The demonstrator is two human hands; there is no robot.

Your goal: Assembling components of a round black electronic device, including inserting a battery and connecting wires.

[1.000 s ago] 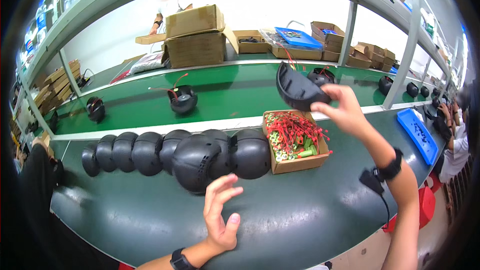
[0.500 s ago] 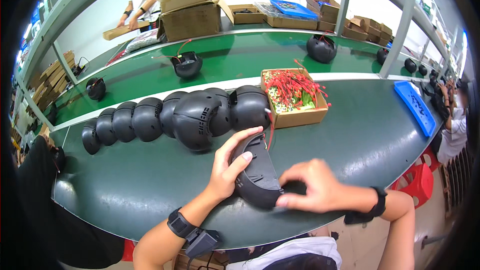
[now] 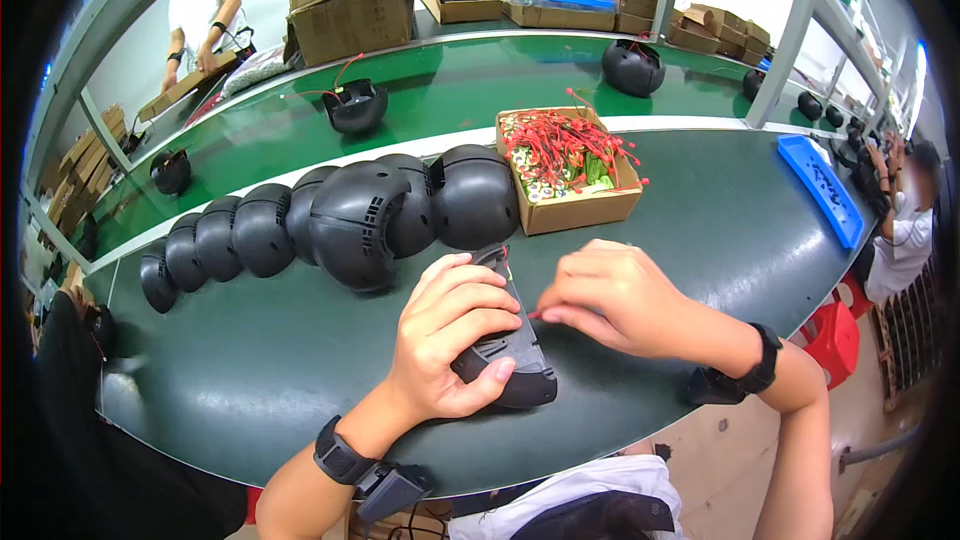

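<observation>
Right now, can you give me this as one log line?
left hand: gripping black shell | right hand: pinching red piece | nearby: cardboard box holding red wires

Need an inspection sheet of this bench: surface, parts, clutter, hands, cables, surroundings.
Surface: dark green table, shiny, with light glare.
Parts: black shell in hand; row of black shells left of an open cardboard box filled with red-wired parts.
Clutter: blue tray at right, holding small dark pieces.
Hands: left hand grips the shell; right hand pinches what looks like a red wire beside it.
Cables: red wire at the right fingertips; its far end can't be made out.
Surroundings: green belt behind, carrying more shells; a person beyond; red stool at right.
</observation>
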